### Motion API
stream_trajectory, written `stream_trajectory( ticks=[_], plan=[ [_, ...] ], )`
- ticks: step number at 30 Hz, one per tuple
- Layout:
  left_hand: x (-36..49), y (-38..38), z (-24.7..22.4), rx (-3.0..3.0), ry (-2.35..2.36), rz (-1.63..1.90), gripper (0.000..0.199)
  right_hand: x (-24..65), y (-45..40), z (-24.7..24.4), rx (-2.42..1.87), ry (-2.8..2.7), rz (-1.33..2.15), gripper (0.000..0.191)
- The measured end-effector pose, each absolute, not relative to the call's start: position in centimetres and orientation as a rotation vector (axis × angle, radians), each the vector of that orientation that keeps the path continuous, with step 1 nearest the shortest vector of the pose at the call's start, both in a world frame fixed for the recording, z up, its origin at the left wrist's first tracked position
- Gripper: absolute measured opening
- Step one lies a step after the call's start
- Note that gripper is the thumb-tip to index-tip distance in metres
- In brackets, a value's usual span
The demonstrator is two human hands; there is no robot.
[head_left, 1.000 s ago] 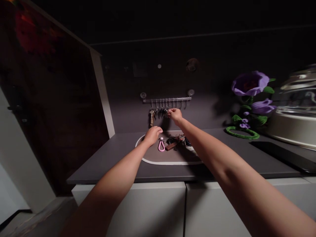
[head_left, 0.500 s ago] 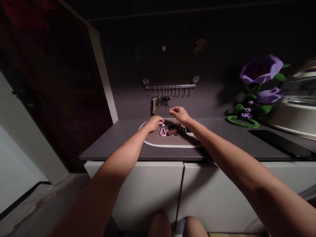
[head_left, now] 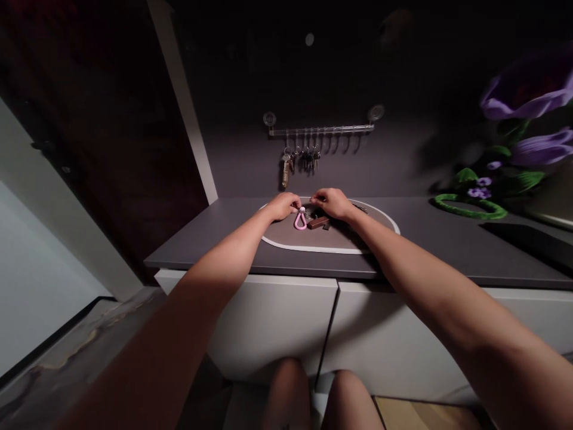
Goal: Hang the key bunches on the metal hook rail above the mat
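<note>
A pink loop keychain with a white bead at its top lies on the brown oval mat. My left hand is beside the bead, fingers bent and closed; what they pinch is too small to make out. Over the pile on the mat, my right hand has its fingers curled down and closed, their tips partly hidden. Just below it rests a brown bar-shaped piece, with a small dark piece at its side. Other dark items are partly covered by my right hand.
On the back wall, a clear hook rail carries several keys and a brown tag at its left part. Purple flowers with a green ring base stand at the right, near a dark flat object.
My right hand has come down from above the mat to the pile. My left hand stays by the pink keychain. The view has tilted down and moved closer.
</note>
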State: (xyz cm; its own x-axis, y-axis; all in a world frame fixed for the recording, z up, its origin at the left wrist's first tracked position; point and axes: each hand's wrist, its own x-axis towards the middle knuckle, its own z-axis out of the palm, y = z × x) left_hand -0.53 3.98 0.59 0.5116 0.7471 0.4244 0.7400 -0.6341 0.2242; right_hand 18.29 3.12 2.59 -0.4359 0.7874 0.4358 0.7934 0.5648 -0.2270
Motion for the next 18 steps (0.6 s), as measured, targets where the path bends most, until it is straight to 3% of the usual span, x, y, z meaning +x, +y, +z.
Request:
stream_trajectory(
  ticks=[18],
  plan=[
    [-0.78,4.86,0.34,2.814,1.188,0.769,0.010,18.01,3.39,2.22,-1.267,-2.299,0.041,0.020]
  ],
)
